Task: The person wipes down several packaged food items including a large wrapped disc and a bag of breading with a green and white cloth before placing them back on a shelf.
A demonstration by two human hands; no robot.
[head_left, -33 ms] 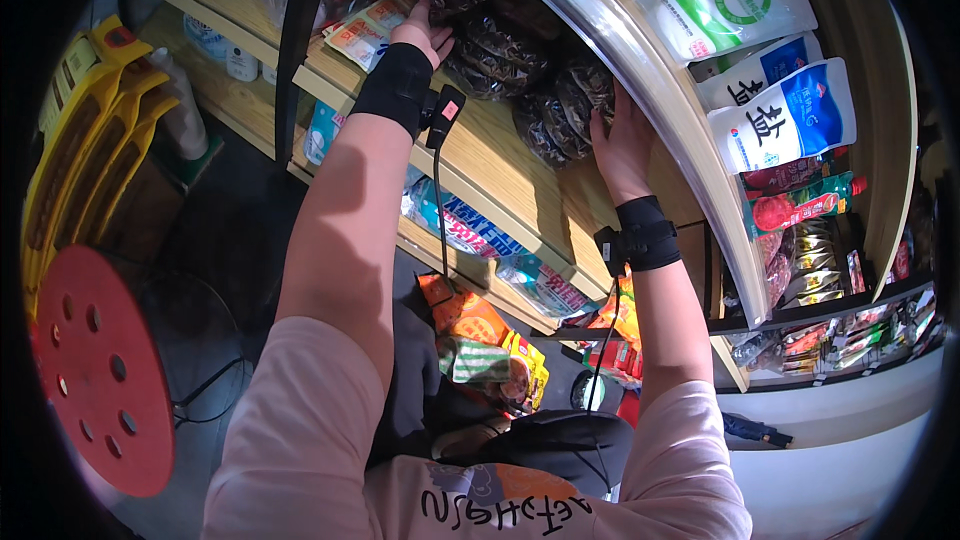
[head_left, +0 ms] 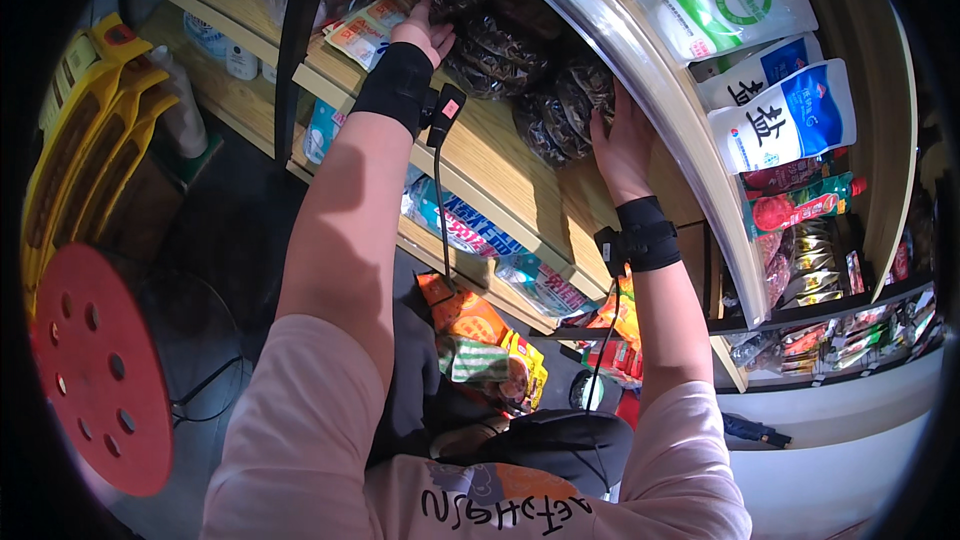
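Both my arms reach into a wooden shelf compartment, one on each side of a group of dark, shiny plastic-wrapped packs (head_left: 497, 50). My left hand (head_left: 430, 33) is at the left side of the packs, fingers loosely stretched out and partly lost in the dark. Beside it lies an orange and white packet (head_left: 365, 30). My right hand (head_left: 626, 145) lies against the right side of the nearer dark packs (head_left: 555, 122), thumb apart from the fingers. Its fingertips go out of sight below the shelf above. What the dark packs contain is too dim to tell.
The curved edge of the upper shelf (head_left: 640, 50) overhangs my right hand; white pouches (head_left: 780, 120) stand on it. Teal and white packages (head_left: 470, 223) sit on the shelf below. Colourful packets (head_left: 480, 340) lie near my legs. A red round stool (head_left: 105, 370) and yellow racks (head_left: 75, 140) are left.
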